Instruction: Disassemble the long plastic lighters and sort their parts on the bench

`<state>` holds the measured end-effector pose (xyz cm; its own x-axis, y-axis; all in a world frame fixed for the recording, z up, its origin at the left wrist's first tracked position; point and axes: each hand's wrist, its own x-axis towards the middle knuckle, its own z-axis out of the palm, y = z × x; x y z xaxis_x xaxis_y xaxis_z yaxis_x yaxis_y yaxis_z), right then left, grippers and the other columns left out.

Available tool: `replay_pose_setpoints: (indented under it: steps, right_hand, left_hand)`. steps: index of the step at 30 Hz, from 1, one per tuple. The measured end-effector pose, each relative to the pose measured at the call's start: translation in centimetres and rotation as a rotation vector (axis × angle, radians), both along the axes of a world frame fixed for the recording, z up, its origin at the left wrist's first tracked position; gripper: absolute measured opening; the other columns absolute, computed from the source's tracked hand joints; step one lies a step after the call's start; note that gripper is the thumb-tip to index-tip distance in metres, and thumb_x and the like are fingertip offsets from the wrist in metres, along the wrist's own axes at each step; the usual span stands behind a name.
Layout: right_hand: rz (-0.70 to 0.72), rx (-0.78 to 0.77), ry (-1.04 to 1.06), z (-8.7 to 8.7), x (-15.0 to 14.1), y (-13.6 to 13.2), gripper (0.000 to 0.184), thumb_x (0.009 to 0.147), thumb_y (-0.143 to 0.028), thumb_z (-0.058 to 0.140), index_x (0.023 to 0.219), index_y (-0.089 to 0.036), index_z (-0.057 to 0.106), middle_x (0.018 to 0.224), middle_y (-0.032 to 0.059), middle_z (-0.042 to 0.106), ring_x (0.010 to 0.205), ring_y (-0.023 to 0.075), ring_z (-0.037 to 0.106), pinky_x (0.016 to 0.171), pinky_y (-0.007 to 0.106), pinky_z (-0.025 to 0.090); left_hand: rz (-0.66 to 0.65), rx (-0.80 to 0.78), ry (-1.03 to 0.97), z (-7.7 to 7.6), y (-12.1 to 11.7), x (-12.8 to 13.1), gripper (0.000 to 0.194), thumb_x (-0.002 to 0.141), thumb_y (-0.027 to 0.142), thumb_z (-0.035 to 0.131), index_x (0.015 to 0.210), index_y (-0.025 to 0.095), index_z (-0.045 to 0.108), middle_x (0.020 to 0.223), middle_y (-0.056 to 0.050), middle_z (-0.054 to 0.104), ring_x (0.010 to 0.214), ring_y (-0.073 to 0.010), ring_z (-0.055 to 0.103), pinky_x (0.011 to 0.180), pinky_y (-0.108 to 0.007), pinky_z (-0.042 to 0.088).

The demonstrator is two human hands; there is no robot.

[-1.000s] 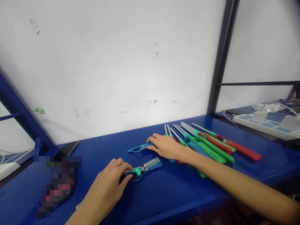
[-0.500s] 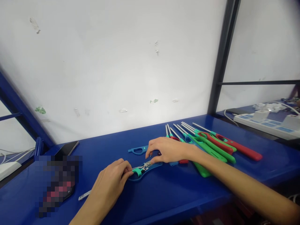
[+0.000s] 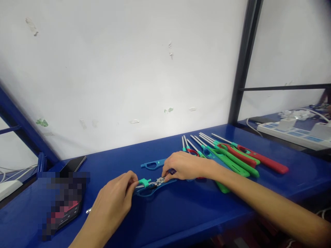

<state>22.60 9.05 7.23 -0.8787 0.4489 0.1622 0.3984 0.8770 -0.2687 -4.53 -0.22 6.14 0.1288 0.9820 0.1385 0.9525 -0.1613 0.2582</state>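
An opened blue lighter shell half [image 3: 152, 187] with a teal trigger and metal inner parts lies on the blue bench [image 3: 181, 210]. My left hand [image 3: 113, 203] pinches its left end at the teal trigger. My right hand [image 3: 184, 166] pinches the metal parts at its right end. Just behind lies the other blue shell half [image 3: 152, 164], untouched. A row of finished long-nosed lighters [image 3: 232, 158] in green, red and blue lies to the right, partly under my right forearm.
A dark phone [image 3: 73, 163] lies at the back left, a blurred object [image 3: 63, 203] in front of it. A white wall closes the back. A black post [image 3: 241, 65] stands right; beyond it sits a white power strip [image 3: 292, 135].
My right hand left the spare shell half and came forward onto the metal parts of the open lighter. My left hand closed on the teal trigger end, which now sits slightly lifted.
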Motion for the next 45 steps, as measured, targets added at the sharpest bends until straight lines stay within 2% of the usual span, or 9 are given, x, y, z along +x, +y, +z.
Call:
replay_pose_setpoints:
  steps: [7, 11, 15, 19, 22, 31, 36, 41, 45]
  right_hand:
    - [-0.006, 0.013, 0.006, 0.4, 0.0, -0.5, 0.009, 0.103, -0.027, 0.073, 0.106, -0.022, 0.079, 0.093, 0.0013, 0.083, 0.083, 0.0194, 0.074, 0.068, 0.027, 0.043]
    - [-0.004, 0.034, 0.023, 0.6, -0.2, -0.9, 0.009, 0.103, -0.030, 0.074, 0.106, -0.022, 0.075, 0.090, 0.0004, 0.081, 0.081, 0.0185, 0.072, 0.066, 0.027, 0.042]
    - [-0.002, 0.072, 0.055, 0.7, -0.4, -1.2, 0.010, 0.104, -0.032, 0.072, 0.107, -0.022, 0.073, 0.090, -0.0004, 0.078, 0.080, 0.0178, 0.070, 0.068, 0.027, 0.042]
    - [0.005, 0.109, 0.066, 0.7, -0.3, -1.2, 0.010, 0.105, -0.032, 0.071, 0.108, -0.023, 0.073, 0.093, -0.0008, 0.078, 0.083, 0.0176, 0.070, 0.069, 0.027, 0.042]
    - [-0.003, 0.140, 0.056, 0.7, -0.3, -1.2, 0.007, 0.106, -0.028, 0.069, 0.107, -0.023, 0.073, 0.096, -0.0008, 0.079, 0.086, 0.0174, 0.071, 0.068, 0.027, 0.040]
    - [-0.095, 0.279, -0.035, 0.9, -0.4, -1.0, 0.022, 0.101, -0.007, 0.059, 0.111, -0.020, 0.072, 0.100, 0.0042, 0.078, 0.077, 0.0180, 0.067, 0.059, 0.029, 0.028]
    - [-0.180, 0.318, -0.009, 0.4, 0.9, 0.5, 0.022, 0.102, -0.007, 0.055, 0.109, -0.019, 0.073, 0.104, 0.0067, 0.079, 0.077, 0.0184, 0.067, 0.060, 0.030, 0.028]
    - [-0.119, 0.305, 0.028, 0.2, 0.2, -0.3, 0.018, 0.105, -0.014, 0.057, 0.113, -0.023, 0.071, 0.107, 0.0021, 0.079, 0.082, 0.0171, 0.068, 0.063, 0.030, 0.033]
    - [-0.065, 0.303, 0.027, 0.3, -0.7, -1.5, 0.020, 0.105, -0.014, 0.056, 0.117, -0.023, 0.070, 0.104, 0.0025, 0.077, 0.077, 0.0165, 0.066, 0.061, 0.030, 0.031]
  left_hand:
    - [0.134, 0.115, -0.023, -1.0, 0.9, 0.2, 0.030, 0.102, 0.044, 0.029, 0.098, 0.029, 0.055, 0.094, -0.001, 0.069, 0.082, -0.0236, 0.066, 0.076, -0.036, 0.042]
    - [0.129, 0.150, -0.012, -1.5, 0.9, 0.1, 0.031, 0.103, 0.039, 0.031, 0.108, 0.027, 0.059, 0.098, -0.004, 0.070, 0.082, -0.0240, 0.067, 0.074, -0.036, 0.044]
    - [0.047, 0.181, -0.004, -1.6, 0.3, 0.7, 0.040, 0.107, 0.042, 0.032, 0.128, 0.027, 0.063, 0.116, -0.008, 0.067, 0.103, -0.0270, 0.067, 0.080, -0.038, 0.048]
    - [-0.117, 0.130, 0.001, -1.5, 0.1, 1.5, 0.036, 0.108, 0.044, 0.038, 0.113, 0.031, 0.071, 0.114, -0.004, 0.067, 0.105, -0.0221, 0.065, 0.084, -0.034, 0.052]
    - [-0.132, 0.119, 0.036, -1.5, 0.1, 1.8, 0.037, 0.109, 0.033, 0.036, 0.103, 0.030, 0.073, 0.106, -0.003, 0.069, 0.101, -0.0217, 0.064, 0.080, -0.032, 0.050]
    - [-0.040, 0.200, 0.156, -1.6, -0.1, 1.4, 0.038, 0.110, 0.026, 0.037, 0.104, 0.029, 0.074, 0.105, -0.003, 0.069, 0.097, -0.0214, 0.063, 0.065, -0.029, 0.041]
    - [0.038, 0.244, 0.161, -1.7, 0.3, 0.5, 0.036, 0.109, 0.029, 0.039, 0.112, 0.029, 0.075, 0.111, -0.003, 0.072, 0.101, -0.0220, 0.068, 0.073, -0.031, 0.048]
    - [-0.016, 0.280, 0.128, -2.0, -0.1, 1.7, 0.035, 0.109, 0.037, 0.046, 0.137, 0.030, 0.066, 0.117, -0.003, 0.071, 0.106, -0.0232, 0.067, 0.072, -0.032, 0.051]
    - [-0.099, 0.308, 0.091, -2.3, 0.1, 1.9, 0.028, 0.110, 0.043, 0.047, 0.121, 0.031, 0.071, 0.114, -0.002, 0.071, 0.104, -0.0204, 0.066, 0.071, -0.029, 0.050]
